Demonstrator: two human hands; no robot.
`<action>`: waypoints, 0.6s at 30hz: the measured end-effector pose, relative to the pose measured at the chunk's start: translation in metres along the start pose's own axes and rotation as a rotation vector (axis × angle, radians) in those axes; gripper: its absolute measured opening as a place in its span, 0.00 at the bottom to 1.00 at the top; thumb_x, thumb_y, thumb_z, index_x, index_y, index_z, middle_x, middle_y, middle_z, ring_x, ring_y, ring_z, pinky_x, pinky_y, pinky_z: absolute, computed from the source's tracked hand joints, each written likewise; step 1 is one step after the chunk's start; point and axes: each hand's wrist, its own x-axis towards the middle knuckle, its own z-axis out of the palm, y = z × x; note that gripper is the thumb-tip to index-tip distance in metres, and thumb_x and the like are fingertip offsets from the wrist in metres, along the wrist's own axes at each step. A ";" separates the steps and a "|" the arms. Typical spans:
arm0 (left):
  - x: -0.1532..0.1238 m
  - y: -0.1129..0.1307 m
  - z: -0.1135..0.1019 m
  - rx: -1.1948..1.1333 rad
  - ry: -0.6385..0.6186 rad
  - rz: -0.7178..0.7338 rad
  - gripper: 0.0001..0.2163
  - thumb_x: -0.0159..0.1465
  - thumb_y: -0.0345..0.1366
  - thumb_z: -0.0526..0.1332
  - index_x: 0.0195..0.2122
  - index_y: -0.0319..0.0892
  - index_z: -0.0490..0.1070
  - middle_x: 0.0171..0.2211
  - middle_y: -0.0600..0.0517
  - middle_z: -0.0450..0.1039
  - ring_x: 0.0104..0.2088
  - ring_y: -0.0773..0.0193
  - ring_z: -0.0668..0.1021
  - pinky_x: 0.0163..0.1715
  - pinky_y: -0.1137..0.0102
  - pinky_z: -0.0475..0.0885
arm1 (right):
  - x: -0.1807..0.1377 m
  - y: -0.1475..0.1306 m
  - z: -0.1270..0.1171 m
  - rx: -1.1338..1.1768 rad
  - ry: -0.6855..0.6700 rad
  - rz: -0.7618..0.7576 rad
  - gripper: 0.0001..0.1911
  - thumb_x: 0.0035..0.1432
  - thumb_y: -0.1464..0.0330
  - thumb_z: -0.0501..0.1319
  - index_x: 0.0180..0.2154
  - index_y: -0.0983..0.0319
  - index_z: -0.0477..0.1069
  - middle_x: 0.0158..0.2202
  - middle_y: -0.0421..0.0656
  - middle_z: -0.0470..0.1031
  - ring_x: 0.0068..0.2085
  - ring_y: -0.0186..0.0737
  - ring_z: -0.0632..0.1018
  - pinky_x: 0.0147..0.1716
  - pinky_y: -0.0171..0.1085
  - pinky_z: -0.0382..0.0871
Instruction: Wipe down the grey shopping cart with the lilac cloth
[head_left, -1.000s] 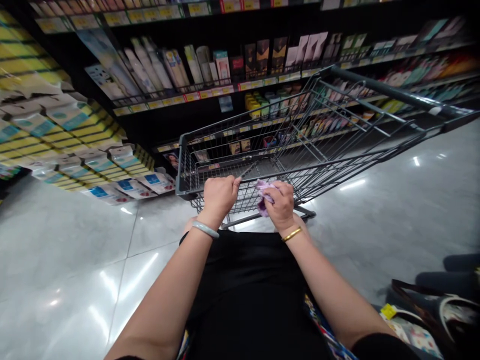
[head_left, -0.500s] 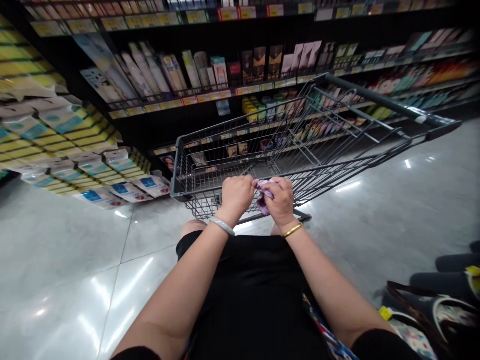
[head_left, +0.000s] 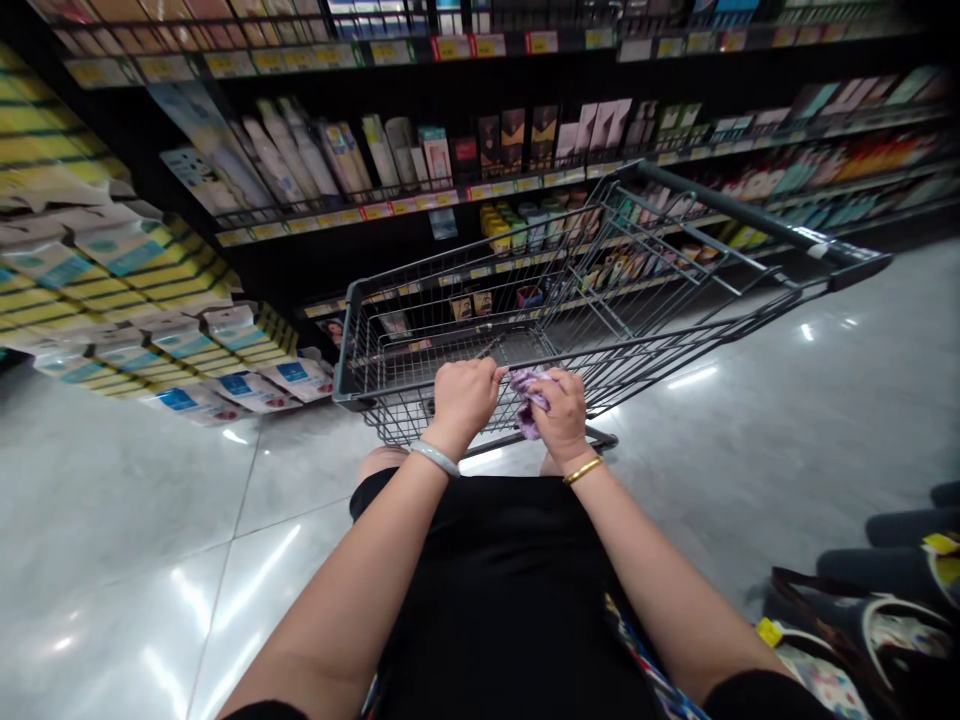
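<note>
An empty metal shopping cart (head_left: 360, 345) stands side-on in front of me, its handle to the upper right. My left hand (head_left: 466, 398), with a pale bangle at the wrist, is closed around the near top rail of the basket. Just right of it, my right hand (head_left: 561, 412) presses a crumpled purple cloth (head_left: 528, 390) onto the same rail, its fingers closed on the fabric. Part of the cloth hangs below the rail. A gold bangle circles my right wrist.
Behind the cart run dark store shelves (head_left: 525, 185) with bottles, boxes and price tags. Stacked yellow-striped packs (head_left: 150, 260) stand at the left. Several dark bins (head_left: 847, 560), one with a bag strap across it, are at the lower right. The floor (head_left: 720, 440) is shiny grey.
My left hand has slid slightly left along the rail, widening the gap to my right hand. More of the purple cloth shows. The whole view has shifted a little.
</note>
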 end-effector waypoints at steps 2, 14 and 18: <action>-0.001 -0.001 0.000 0.000 0.005 0.009 0.20 0.72 0.45 0.44 0.37 0.42 0.72 0.34 0.46 0.78 0.38 0.56 0.78 0.37 0.64 0.61 | -0.009 0.006 0.004 -0.013 -0.047 0.007 0.08 0.54 0.74 0.62 0.35 0.57 0.76 0.41 0.44 0.70 0.47 0.46 0.70 0.49 0.46 0.68; -0.004 -0.008 -0.001 0.034 0.009 0.008 0.20 0.72 0.46 0.44 0.36 0.43 0.71 0.34 0.47 0.78 0.38 0.56 0.78 0.34 0.64 0.59 | 0.004 0.011 -0.013 -0.036 0.059 -0.014 0.07 0.54 0.74 0.62 0.35 0.58 0.75 0.42 0.45 0.70 0.48 0.46 0.70 0.51 0.46 0.67; -0.004 -0.009 -0.002 0.058 0.004 0.013 0.21 0.72 0.47 0.43 0.35 0.43 0.71 0.33 0.47 0.78 0.37 0.56 0.78 0.34 0.63 0.58 | -0.009 0.015 -0.010 -0.026 0.000 0.027 0.08 0.53 0.76 0.62 0.34 0.59 0.75 0.39 0.44 0.69 0.47 0.45 0.70 0.49 0.45 0.68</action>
